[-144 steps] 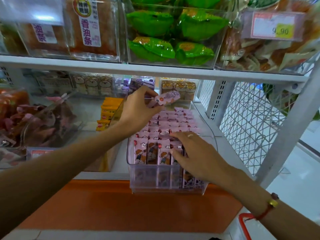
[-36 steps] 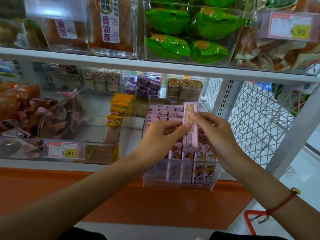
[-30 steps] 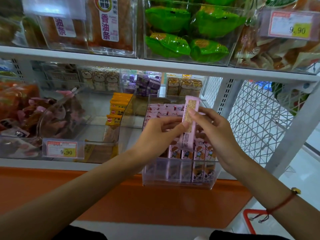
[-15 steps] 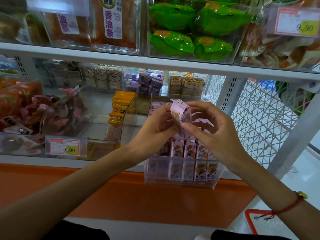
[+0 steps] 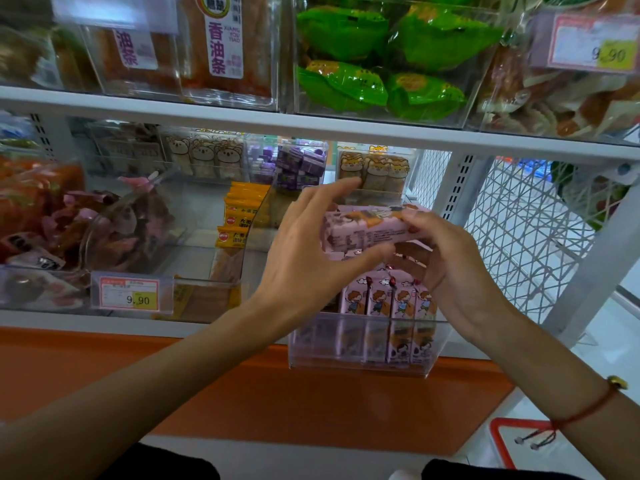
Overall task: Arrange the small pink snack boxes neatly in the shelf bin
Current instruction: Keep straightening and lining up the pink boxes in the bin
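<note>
Pink snack box lies sideways above the clear shelf bin, pinched at its ends between my two hands. My left hand curls thumb and fingers round its left end; my right hand grips the right end. I judge it could slip and topple the upright row of boxes below if I lower it crooked.

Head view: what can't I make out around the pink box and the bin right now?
- Bin's middle rows: hidden behind both hands and the held pink box.
- Left hand's fingertips behind the box: hidden.
- Print on the box: motion-blurred.
- Right hand's palm side: turned away.
- Red basket: cut off at the bottom edge.
</note>
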Tool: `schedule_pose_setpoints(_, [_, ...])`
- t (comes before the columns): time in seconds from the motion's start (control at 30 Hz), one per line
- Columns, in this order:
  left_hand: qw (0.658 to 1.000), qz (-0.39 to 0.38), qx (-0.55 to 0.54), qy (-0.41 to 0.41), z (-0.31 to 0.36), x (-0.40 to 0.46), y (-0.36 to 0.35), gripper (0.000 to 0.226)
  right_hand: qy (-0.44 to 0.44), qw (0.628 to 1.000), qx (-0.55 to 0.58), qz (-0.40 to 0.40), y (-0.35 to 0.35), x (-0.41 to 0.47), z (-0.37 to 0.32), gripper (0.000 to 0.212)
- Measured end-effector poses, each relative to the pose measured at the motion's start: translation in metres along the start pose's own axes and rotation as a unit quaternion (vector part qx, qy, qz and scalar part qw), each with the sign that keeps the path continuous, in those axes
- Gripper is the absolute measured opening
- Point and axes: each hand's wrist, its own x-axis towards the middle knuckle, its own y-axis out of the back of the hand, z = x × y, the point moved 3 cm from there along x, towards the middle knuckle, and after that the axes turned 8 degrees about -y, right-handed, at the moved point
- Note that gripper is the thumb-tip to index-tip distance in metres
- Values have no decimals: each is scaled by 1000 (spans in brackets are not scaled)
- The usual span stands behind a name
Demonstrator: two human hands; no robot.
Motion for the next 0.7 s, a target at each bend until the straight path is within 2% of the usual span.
schedule_pose_setpoints(0.07, [996, -18, -48, 70, -5, 0, 0, 72, -19, 998, 57, -12, 3, 2, 0, 29])
schedule_pose_setpoints(0.1, [994, -29, -56, 87, -7, -1, -1, 67, -27, 996, 85, -14, 5, 3, -1, 28])
schedule_pose_setpoints(0.23, [996, -16, -69, 54, -9, -2, -3, 34, -41, 993, 106, -31, 9, 5, 1, 40])
schedule_pose_setpoints(0.37, [999, 15, -43, 13, -9, -2, 1, 33, -44, 994, 89, -46, 14, 5, 3, 41])
schedule_pose_setpoints(0.5, [999, 4, -33, 19, -11, -2, -1, 34, -48, 993, 108, -23, 16, 6, 4, 52])
schedule_pose_setpoints(0.6, [990, 17, -132, 57, -10, 0, -2, 28, -65, 994, 85, -23, 13, 5, 7, 65])
schedule_pose_setpoints(0.7, [963, 35, -248, 96, -7, 0, -4, 22, -79, 996, -8, -36, 3, 2, 13, 61])
